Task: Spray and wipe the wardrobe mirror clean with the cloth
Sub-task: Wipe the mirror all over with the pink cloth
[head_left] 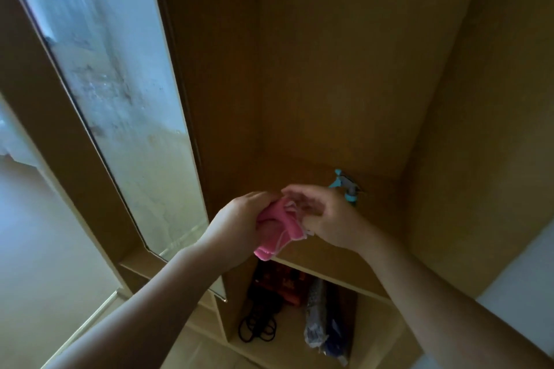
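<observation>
A pink cloth [280, 228] with a pale stitched edge is bunched between both hands in front of the open wardrobe. My left hand [239, 225] grips its left side, and my right hand [323, 216] holds its upper right part with curled fingers. Just behind my right hand, a spray bottle [344, 186] with a teal trigger head stands on the wooden shelf [329, 257]; its body is hidden by the hand. The tall wardrobe mirror [126, 93] on the open door at the left looks streaked and smeared.
The wardrobe's brown back and side panels rise behind the shelf. A lower compartment holds black hair ties [257, 329], a dark and orange box [278, 284] and patterned fabric bundles [323, 320]. A white surface [515, 284] shows at the right.
</observation>
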Available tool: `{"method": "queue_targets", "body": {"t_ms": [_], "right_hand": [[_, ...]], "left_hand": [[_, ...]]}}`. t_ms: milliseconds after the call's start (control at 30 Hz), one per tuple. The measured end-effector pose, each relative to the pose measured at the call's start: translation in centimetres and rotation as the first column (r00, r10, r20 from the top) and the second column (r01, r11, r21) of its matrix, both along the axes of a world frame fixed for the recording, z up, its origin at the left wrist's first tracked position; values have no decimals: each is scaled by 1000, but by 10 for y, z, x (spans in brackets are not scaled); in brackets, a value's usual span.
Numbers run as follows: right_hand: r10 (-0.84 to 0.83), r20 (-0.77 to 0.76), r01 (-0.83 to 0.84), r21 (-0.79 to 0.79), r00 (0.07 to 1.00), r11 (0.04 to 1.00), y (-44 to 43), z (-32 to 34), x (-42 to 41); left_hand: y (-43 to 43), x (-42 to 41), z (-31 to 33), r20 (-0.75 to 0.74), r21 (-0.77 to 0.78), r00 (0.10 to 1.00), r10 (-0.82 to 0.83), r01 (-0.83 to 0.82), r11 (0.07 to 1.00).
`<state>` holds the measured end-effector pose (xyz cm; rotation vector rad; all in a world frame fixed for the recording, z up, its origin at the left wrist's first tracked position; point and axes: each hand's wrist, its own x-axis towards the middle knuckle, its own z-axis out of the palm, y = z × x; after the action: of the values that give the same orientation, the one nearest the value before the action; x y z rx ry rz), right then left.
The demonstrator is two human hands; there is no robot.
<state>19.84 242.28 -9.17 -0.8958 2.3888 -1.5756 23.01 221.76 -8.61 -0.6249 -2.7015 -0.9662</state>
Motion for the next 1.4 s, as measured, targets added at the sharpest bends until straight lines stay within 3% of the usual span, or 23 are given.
{"method": "queue_targets", "body": {"t_ms": [100, 267, 467, 633, 800, 867, 1067, 1233, 1300, 1400], "right_hand": [[118, 3, -118, 0, 993, 993, -21, 6, 13], [82, -132, -83, -3, 988, 997, -71, 11, 35], [135, -180, -150, -71, 974, 986, -155, 21, 68], [-11, -361, -42, -140, 933, 989, -242, 21, 94], [0, -594, 32, 43, 804, 999, -290, 18, 110], [-56, -639, 111, 47, 767, 993, -302, 20, 113], [-231, -671, 215, -108, 704, 971, -307, 42, 105], [-344, -680, 261, -226, 648, 938, -294, 76, 83], [-380, -678, 294, -246, 629, 924, -290, 92, 75], [-420, -715, 346, -260, 559, 902, -284, 116, 65]], "left_hand": [[-21, 15, 12, -59, 18, 998, 15, -14, 1000], [-68, 39, 26, -88, 62, 995, 49, -43, 997], [-147, 66, 38, -107, 198, 985, 137, -114, 974], [-225, 87, 51, -102, 257, 972, 212, -180, 949], [-275, 97, 63, -97, 271, 976, 193, -161, 949], [-282, 96, 68, -98, 271, 978, 182, -150, 951], [-280, 88, 90, -80, 281, 992, 98, -72, 957], [-274, 76, 117, 10, 330, 990, -138, 127, 936], [-269, 66, 129, -19, 253, 989, -146, 146, 956], [-261, 50, 150, -177, 156, 982, -68, 96, 983]]}}
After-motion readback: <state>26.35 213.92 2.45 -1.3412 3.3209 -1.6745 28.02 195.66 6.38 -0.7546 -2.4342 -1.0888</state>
